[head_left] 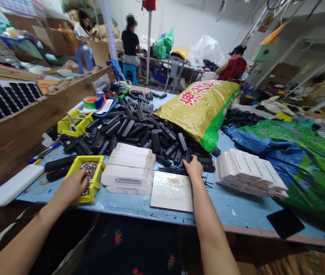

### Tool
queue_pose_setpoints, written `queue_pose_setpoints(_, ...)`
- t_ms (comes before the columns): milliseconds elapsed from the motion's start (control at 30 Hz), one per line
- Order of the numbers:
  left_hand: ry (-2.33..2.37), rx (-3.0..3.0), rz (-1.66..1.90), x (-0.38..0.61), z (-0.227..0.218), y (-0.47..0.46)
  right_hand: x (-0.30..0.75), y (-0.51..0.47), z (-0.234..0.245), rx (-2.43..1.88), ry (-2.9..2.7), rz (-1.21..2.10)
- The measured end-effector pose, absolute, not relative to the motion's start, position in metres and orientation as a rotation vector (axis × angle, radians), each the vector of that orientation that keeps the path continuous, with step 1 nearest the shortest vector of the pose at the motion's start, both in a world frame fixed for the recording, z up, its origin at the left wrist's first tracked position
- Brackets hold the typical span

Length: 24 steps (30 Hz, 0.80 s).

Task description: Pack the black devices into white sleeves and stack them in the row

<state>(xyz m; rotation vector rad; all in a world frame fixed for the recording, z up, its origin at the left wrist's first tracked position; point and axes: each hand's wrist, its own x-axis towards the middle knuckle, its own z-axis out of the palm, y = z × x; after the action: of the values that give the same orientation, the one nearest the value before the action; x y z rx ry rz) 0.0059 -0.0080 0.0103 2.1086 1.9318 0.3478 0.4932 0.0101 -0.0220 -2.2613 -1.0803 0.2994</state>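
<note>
My left hand [74, 185] reaches into a yellow bin [97, 179] of small metal pieces, its fingers curled down among them. My right hand [193, 167] stretches forward to the near edge of a big pile of black plastic parts [128, 130] and closes on one black part there. Between my hands lie stacks of white flat pieces [129, 166] and a white tile [171, 191] on the blue table [237, 208].
A yellow sack [201, 107] spills black parts at the table's middle. More white stacks [247, 172] lie to the right, beside green and blue bags [303, 160]. A second yellow bin [73, 124] and tape rolls sit far left. Other people sit at tables behind.
</note>
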Motion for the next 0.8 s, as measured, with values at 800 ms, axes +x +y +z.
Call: queue_pose_setpoints(800, 1.023, 1.071, 0.905, 0.178, 0.004, -0.083, 0.323, -0.076, 0.039, -0.846, -0.427, 0.909)
